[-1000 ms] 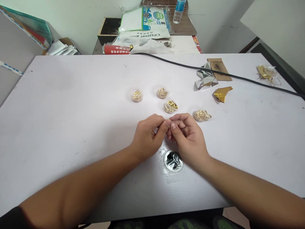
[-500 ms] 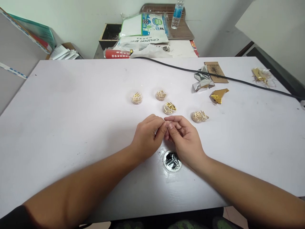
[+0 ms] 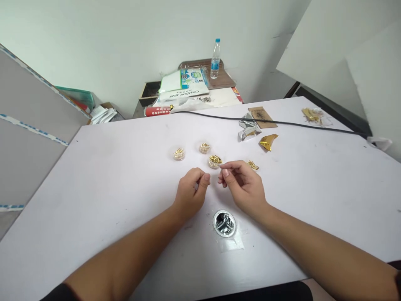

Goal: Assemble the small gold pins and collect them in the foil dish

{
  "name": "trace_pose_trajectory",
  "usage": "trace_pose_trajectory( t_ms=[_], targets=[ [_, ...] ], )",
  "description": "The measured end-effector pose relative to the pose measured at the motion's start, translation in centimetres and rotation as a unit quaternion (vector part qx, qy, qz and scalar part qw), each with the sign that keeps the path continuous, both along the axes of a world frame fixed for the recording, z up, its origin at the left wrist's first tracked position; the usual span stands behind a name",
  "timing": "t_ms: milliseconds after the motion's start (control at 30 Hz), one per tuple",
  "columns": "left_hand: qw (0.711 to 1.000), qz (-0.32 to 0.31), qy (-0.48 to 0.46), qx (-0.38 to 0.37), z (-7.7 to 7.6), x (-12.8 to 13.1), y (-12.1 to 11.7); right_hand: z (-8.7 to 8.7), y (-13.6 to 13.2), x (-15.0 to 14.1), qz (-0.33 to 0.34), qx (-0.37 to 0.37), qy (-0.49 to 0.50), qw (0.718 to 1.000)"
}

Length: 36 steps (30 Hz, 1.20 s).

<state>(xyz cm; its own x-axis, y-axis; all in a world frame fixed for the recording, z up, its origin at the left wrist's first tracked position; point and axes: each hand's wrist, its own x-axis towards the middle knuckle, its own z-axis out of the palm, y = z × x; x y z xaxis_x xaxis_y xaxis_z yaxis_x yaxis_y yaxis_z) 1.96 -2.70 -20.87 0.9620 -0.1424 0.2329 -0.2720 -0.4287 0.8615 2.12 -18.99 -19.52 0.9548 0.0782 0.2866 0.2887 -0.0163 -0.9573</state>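
Observation:
My left hand (image 3: 191, 191) is closed above the white table, its thumb pressed on the curled index finger. Something tiny may be at its tip, too small to name. A short gap away, my right hand (image 3: 244, 184) holds thumb and index finger close together, with the other fingers curled; what they pinch is too small to make out. Just beyond its fingertips sits a clear cup of small gold pins (image 3: 215, 161). Two similar cups stand farther back, a left cup (image 3: 179, 154) and a middle cup (image 3: 204, 148). More gold pins (image 3: 252, 165) show partly behind my right hand.
A round silver-rimmed hole cover (image 3: 224, 223) lies in the table near me. A black cable (image 3: 200, 115) crosses the back. Silver foil (image 3: 249, 133), gold foil (image 3: 267, 142) and brown card (image 3: 263, 117) lie back right. A water bottle (image 3: 215, 58) stands behind the table.
My hands were together at the fingertips and have now parted, the left one moving left. The view has tilted up, so the table sits lower in the picture.

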Motion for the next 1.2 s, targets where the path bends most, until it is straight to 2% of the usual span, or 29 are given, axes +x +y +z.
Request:
trace_pose_trajectory(
  t_ms=[167,300,367,467,600,700,767,867,933,1000,1100,1200],
  targets=[
    [1.000,0.002,0.002,-0.012,0.7,0.2,0.1,2.8,-2.9,2.0,-0.100,-0.035,-0.128,0.986],
    [0.999,0.016,-0.015,-0.039,0.8,0.4,0.0,4.7,-7.1,4.1,-0.202,-0.094,-0.258,0.940],
    [0.998,0.024,-0.026,-0.052,0.5,0.4,-0.1,5.1,-8.7,5.0,-0.216,-0.167,-0.279,0.921],
    [0.998,0.008,-0.031,-0.056,-0.1,0.3,-0.2,5.0,-9.0,5.9,-0.166,-0.237,-0.274,0.917],
    [0.998,-0.025,-0.037,-0.042,-0.6,0.3,-0.2,4.2,-5.9,6.7,-0.049,-0.310,-0.312,0.897],
    [0.998,-0.033,-0.035,-0.045,-0.6,0.4,-0.1,3.6,-3.5,7.1,0.015,-0.374,-0.286,0.882],
    [0.998,-0.033,-0.029,-0.053,-0.6,0.4,0.0,3.5,-3.2,7.1,0.038,-0.407,-0.263,0.874],
    [0.997,-0.033,-0.022,-0.061,-0.7,0.5,0.0,4.1,-5.0,6.8,0.011,-0.412,-0.246,0.877],
    [0.997,-0.034,-0.017,-0.064,-0.8,0.5,0.0,4.6,-7.5,6.3,-0.015,-0.417,-0.224,0.881],
    [0.997,-0.038,-0.014,-0.066,-0.8,0.5,-0.1,4.7,-10.0,5.7,-0.005,-0.426,-0.197,0.883],
    [0.997,-0.043,-0.008,-0.065,-0.7,0.5,-0.1,4.1,-12.3,4.7,0.000,-0.472,-0.151,0.869],
    [0.997,-0.043,0.004,-0.060,-0.7,0.5,0.0,2.8,-12.5,4.1,0.021,-0.524,-0.122,0.842]
  ],
)
